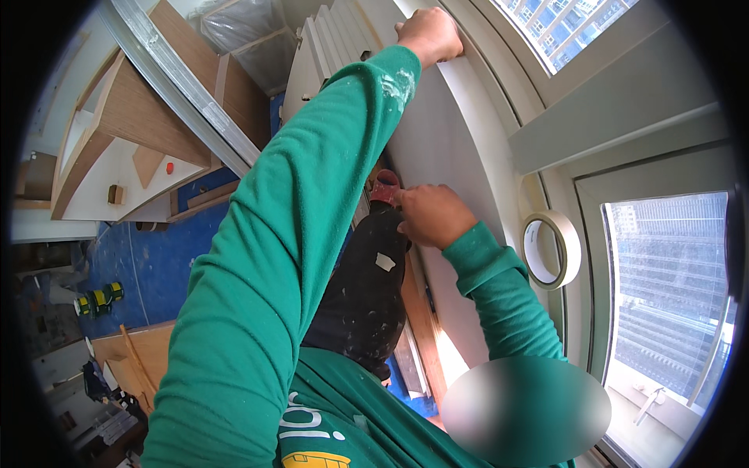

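My left hand [433,35] reaches up to the top of a pale panel [449,140] beside the window frame, fingers curled over its edge. My right hand [437,214] is lower, against the panel, fingers bent near a red object [386,187]; whether it holds anything I cannot make out. My dark-trousered leg [355,288] shows below, between my green sleeves. A roll of cream tape [567,249] sits at the window frame, right of my right hand.
Windows [667,288] line the right. Wooden cabinetry [117,109] and a long metal rail [195,101] stand at upper left. Blue floor covering [156,265] holds green-yellow tools [101,298] and wood boards [136,351]. Plastic sheeting [242,35] hangs behind.
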Demonstrator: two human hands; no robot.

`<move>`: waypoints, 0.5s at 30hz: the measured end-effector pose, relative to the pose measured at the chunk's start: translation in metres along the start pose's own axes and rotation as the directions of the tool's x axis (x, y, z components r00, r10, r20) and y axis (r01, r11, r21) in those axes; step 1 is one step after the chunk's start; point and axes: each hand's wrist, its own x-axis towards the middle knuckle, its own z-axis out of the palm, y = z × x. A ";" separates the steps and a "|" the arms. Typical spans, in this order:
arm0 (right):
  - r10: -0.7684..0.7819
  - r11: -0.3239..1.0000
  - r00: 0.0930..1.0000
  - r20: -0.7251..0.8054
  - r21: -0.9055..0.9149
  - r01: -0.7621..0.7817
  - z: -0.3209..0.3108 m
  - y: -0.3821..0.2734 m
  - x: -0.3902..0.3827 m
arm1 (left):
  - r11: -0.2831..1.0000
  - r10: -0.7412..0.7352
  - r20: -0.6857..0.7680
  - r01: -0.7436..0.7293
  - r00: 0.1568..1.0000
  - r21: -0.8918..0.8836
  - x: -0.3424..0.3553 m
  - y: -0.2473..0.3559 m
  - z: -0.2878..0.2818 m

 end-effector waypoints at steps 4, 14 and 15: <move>-0.016 1.000 1.000 -0.009 0.006 0.016 0.003 0.001 0.001 | 0.999 0.046 -0.113 -0.048 0.993 -0.013 -0.006 -0.001 0.008; -0.024 1.000 1.000 -0.019 0.014 0.025 0.002 0.002 -0.001 | 0.999 0.034 -0.012 -0.035 0.999 -0.019 -0.010 0.002 -0.004; -0.027 1.000 0.999 -0.018 0.014 0.027 0.001 0.001 -0.001 | 1.000 0.025 -0.040 -0.025 0.999 -0.015 -0.006 0.000 -0.003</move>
